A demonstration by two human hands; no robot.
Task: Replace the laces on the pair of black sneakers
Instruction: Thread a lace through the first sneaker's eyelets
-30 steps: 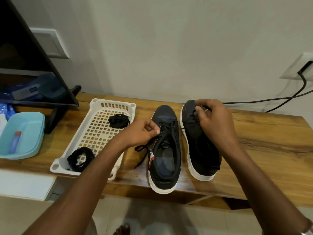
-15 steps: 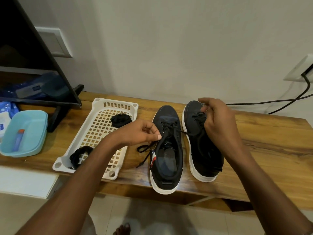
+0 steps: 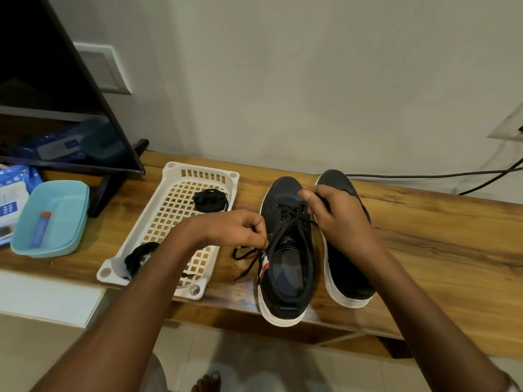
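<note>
Wood-grain counter [image 3: 424, 239] runs along a pale wall, with two black, white-soled sneakers standing side by side on it, toes toward the wall. On the left sneaker [image 3: 285, 256] a black lace [image 3: 291, 219] is threaded through the upper eyelets, and its loose end trails off the shoe's left side onto the counter. The left hand [image 3: 237, 229] pinches this lace beside the shoe's left edge, fingers curled in on it. The right hand [image 3: 336, 219] lies across the right sneaker [image 3: 348, 278], covering most of its front, and its thumb and fingertips pinch the lace at the left sneaker's top eyelets. Just left of the shoes sits a white perforated basket [image 3: 169, 222] holding two bundles of black laces, one bundle [image 3: 210, 200] at its far end and another bundle [image 3: 140, 257] at its near end, partly hidden by the left forearm. Farther left is a light blue tub [image 3: 68, 227] containing a small tube. A black cable [image 3: 424, 175] runs along the wall behind the shoes.
</note>
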